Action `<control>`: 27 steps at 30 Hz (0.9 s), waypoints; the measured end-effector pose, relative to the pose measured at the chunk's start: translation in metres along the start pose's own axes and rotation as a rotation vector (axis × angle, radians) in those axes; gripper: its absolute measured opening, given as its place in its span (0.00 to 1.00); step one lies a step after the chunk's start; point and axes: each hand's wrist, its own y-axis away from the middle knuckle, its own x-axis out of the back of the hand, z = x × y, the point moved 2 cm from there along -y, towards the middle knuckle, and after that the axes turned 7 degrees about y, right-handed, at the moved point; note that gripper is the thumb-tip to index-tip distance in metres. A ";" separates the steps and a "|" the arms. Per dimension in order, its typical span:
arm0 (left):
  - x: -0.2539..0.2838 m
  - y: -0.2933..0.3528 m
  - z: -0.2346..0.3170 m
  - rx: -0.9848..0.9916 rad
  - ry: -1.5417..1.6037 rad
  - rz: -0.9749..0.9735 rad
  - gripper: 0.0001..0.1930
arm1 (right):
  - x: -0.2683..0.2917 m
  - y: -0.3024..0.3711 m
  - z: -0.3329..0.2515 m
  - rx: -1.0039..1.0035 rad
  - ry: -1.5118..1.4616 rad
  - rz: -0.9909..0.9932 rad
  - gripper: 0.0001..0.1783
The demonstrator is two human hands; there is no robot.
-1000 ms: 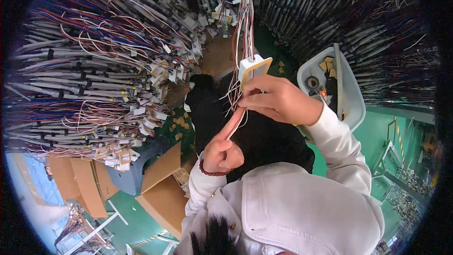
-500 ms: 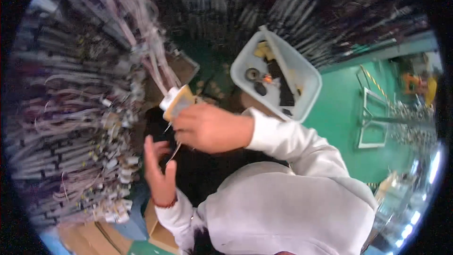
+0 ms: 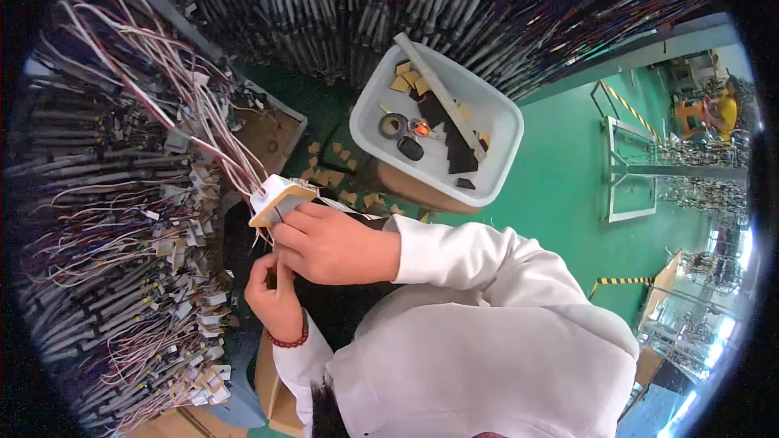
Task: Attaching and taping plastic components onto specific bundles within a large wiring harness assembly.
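Note:
A white block-shaped connector [image 3: 272, 186] with a tan pad [image 3: 286, 204] on its face is at the centre left, and a bundle of pink, white and dark wires [image 3: 213, 126] runs up and left from it. My right hand [image 3: 345, 247] is closed on the connector's near side, its fingers bent against the padded face. Just below, my left hand [image 3: 274, 300] is closed in a pinch close to the right fingertips. Thin wire ends [image 3: 261, 237] stick out under the connector. Whatever the left fingers hold is too small to make out.
A pale plastic bin [image 3: 495, 170] holds a tape roll [image 3: 393, 124], tan pads, black strips and an orange item. Racks of cable harnesses [image 3: 122, 276] crowd the left and far side. Tan scraps [image 3: 337, 178] litter the floor. A person in yellow [image 3: 725, 109] is far right.
My left hand has gone from open and spread to closed, meeting the right fingertips. Connector and right hand have shifted slightly left and down. The view has turned a little.

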 end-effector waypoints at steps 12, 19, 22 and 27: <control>-0.023 0.004 -0.014 0.166 0.692 -0.089 0.08 | 0.037 0.251 0.189 -1.008 0.538 -0.670 0.16; -0.034 0.000 -0.002 0.331 0.718 -0.100 0.18 | 0.006 0.309 0.197 -1.190 0.760 -0.732 0.08; -0.012 -0.005 -0.022 0.391 0.935 -0.092 0.20 | 0.012 0.248 0.172 -1.136 0.491 -0.537 0.06; -0.031 0.003 0.016 0.220 0.821 -0.319 0.26 | 0.091 0.092 0.083 -0.672 -0.153 0.152 0.10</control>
